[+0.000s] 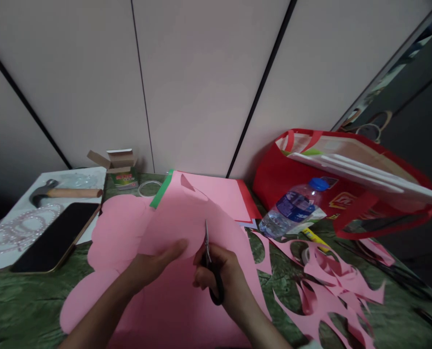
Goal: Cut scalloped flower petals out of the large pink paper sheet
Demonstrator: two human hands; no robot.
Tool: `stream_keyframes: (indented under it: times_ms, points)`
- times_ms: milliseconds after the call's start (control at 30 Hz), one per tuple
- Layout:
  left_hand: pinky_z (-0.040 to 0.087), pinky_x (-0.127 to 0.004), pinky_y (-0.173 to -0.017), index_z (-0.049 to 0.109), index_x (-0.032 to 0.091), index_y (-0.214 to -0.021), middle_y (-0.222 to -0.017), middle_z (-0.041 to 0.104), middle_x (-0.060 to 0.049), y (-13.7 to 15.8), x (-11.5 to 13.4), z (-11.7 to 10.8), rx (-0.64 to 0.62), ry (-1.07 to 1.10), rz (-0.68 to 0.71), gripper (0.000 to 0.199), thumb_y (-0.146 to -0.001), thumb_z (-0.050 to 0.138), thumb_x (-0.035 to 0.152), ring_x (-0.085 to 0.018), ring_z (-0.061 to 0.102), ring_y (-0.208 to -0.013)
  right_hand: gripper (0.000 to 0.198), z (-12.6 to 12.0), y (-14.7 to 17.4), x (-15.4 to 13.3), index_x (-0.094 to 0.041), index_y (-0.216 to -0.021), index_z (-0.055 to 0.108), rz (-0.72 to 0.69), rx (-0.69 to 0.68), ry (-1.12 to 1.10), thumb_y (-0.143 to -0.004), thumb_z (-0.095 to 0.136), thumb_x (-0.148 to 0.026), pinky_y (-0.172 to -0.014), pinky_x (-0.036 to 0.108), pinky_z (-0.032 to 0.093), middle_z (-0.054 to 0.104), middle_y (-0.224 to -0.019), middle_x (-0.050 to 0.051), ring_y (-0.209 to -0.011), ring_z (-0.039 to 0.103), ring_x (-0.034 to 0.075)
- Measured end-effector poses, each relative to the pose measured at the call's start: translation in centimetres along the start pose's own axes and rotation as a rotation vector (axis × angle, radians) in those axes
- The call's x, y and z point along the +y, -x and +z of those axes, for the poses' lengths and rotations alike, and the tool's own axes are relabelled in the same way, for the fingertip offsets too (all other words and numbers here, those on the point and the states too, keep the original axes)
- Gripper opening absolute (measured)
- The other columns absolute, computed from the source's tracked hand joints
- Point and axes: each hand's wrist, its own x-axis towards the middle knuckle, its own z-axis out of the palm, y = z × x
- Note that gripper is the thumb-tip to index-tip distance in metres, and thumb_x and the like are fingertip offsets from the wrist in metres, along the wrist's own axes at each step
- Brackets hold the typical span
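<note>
My right hand (218, 271) grips a pair of scissors (215, 281) with black handles. Their blades point up and away from me, against the edge of a sheet of pink paper (179, 220). That sheet is pinched in my left hand (158, 264), with the thumb on top and the fingers hidden beneath. A curved cut edge runs near the blades. Under both hands lies a larger pink sheet (187, 300). To the left, rounded pink paper cut-outs (119, 232) overlap one another.
Pink paper scraps (328, 295) lie at right, near a water bottle (292, 208) leaning on a red bag (274, 169). At left are a phone (56, 237), a hammer (70, 192), strings of beads (23, 228) and an opened small box (123, 174). A wall panel (201, 87) stands behind.
</note>
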Motion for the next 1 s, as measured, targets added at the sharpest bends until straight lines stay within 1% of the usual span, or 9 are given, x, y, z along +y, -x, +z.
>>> stream_keyframes:
  times_ms: [200, 333, 400, 500, 600, 667, 767, 867, 1000]
  points:
    - [0.051, -0.033, -0.076, 0.064, 0.018, -0.076, -0.082, 0.070, -0.009, 0.0, 0.4, 0.1, -0.043, 0.092, 0.132, 0.039, -0.055, 0.067, 0.051, -0.028, 0.061, -0.090, 0.021, 0.3, 0.5, 0.4, -0.018, -0.063, 0.054, -0.034, 0.041, 0.066, -0.055, 0.072, -0.024, -0.041, 0.020, 0.031, 0.047, -0.047, -0.007, -0.042, 0.041, 0.008]
    - [0.051, -0.036, -0.075, 0.064, 0.016, -0.082, -0.081, 0.070, -0.010, -0.6, 0.2, -1.0, -0.098, 0.144, 0.143, 0.043, -0.056, 0.065, 0.049, -0.030, 0.060, -0.093, 0.028, 1.1, 1.4, 1.0, -0.017, -0.064, 0.056, -0.054, 0.113, 0.233, -0.047, 0.079, -0.020, -0.046, 0.021, 0.032, 0.049, -0.050, -0.006, -0.048, 0.042, 0.009]
    - [0.050, -0.037, -0.074, 0.064, 0.015, -0.081, -0.081, 0.070, -0.010, -1.1, 0.3, -1.7, -0.203, 0.147, 0.171, 0.039, -0.059, 0.064, 0.047, -0.029, 0.061, -0.090, 0.026, 1.5, 1.8, 1.0, -0.017, -0.068, 0.055, 0.001, 0.036, 0.141, -0.054, 0.076, -0.025, -0.047, 0.022, 0.034, 0.049, -0.052, -0.006, -0.047, 0.043, 0.009]
    - [0.048, -0.032, -0.073, 0.064, 0.016, -0.070, -0.072, 0.069, -0.007, -1.7, 0.9, -2.5, -0.407, 0.063, 0.226, 0.026, -0.072, 0.055, 0.040, -0.023, 0.063, -0.076, 0.021, 1.6, 1.8, 0.6, -0.017, -0.071, 0.052, 0.137, -0.171, -0.023, -0.071, 0.060, -0.035, -0.043, 0.021, 0.036, 0.050, -0.048, -0.005, -0.041, 0.046, 0.008]
    - [0.046, -0.028, -0.064, 0.061, 0.016, -0.061, -0.059, 0.064, -0.005, -2.3, 1.3, -2.7, -0.535, -0.010, 0.273, 0.032, -0.079, 0.046, 0.037, -0.019, 0.060, -0.062, 0.022, 0.3, 1.4, -0.3, -0.015, -0.069, 0.051, 0.207, -0.274, 0.069, -0.070, 0.061, -0.034, -0.037, 0.016, 0.032, 0.051, -0.047, -0.005, -0.040, 0.049, 0.008]
    - [0.042, -0.026, -0.057, 0.057, 0.016, -0.055, -0.051, 0.058, -0.002, -2.8, 1.2, -2.9, -0.457, -0.071, 0.251, 0.035, -0.079, 0.047, 0.039, -0.016, 0.055, -0.053, 0.020, -1.2, 1.0, -0.8, -0.015, -0.070, 0.054, 0.239, -0.351, 0.163, -0.069, 0.063, -0.033, -0.035, 0.014, 0.031, 0.050, -0.044, -0.006, -0.038, 0.047, 0.007]
    - [0.034, -0.023, -0.047, 0.048, 0.017, -0.050, -0.043, 0.047, 0.003, -3.5, 0.9, -3.2, -0.291, -0.120, 0.214, 0.036, -0.076, 0.049, 0.042, -0.011, 0.044, -0.043, 0.021, -3.2, 0.3, -1.3, -0.014, -0.084, 0.059, 0.214, -0.428, 0.223, -0.069, 0.065, -0.027, -0.037, 0.015, 0.033, 0.053, -0.049, -0.006, -0.039, 0.049, 0.006]
    - [0.029, -0.023, -0.044, 0.043, 0.018, -0.046, -0.039, 0.041, 0.005, -4.1, 0.7, -3.5, -0.182, -0.158, 0.220, 0.039, -0.075, 0.050, 0.043, -0.010, 0.037, -0.040, 0.029, -3.8, -0.3, -1.0, -0.015, -0.094, 0.057, 0.071, -0.350, 0.102, -0.069, 0.065, -0.026, -0.046, 0.021, 0.043, 0.054, -0.051, -0.007, -0.044, 0.053, 0.008]
    - [0.029, -0.024, -0.040, 0.041, 0.019, -0.038, -0.033, 0.040, 0.004, -4.1, 1.0, -3.1, -0.066, -0.276, 0.223, 0.041, -0.070, 0.055, 0.041, -0.010, 0.037, -0.035, 0.024, -2.3, -0.7, 0.0, -0.014, -0.086, 0.055, -0.021, -0.187, -0.152, -0.073, 0.061, -0.034, -0.060, 0.032, 0.049, 0.052, -0.049, -0.007, -0.045, 0.049, 0.008]
